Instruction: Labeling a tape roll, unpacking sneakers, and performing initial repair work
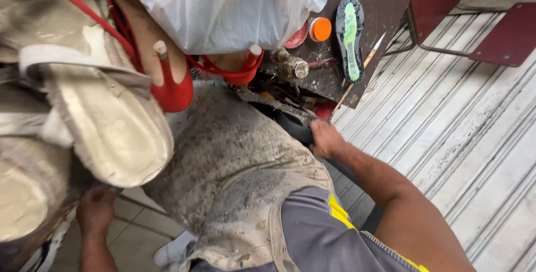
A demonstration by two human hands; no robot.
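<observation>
Big pale shoe soles hang close to my eyes, blocking the left side. My left hand is curled under them, holding up that pile. My right hand reaches past the dirty apron, fingers closed around something dark at the cluttered bench.

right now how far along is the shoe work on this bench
Hard to call anything done: a black insole with a green centre lies loose on the dark board, and pale worn soles sit unattached at left. In hand: the right hand reaches under the board's edge onto something dark; the left hand is low beneath the soles, its grip hidden. The red heels hang untouched.
</observation>
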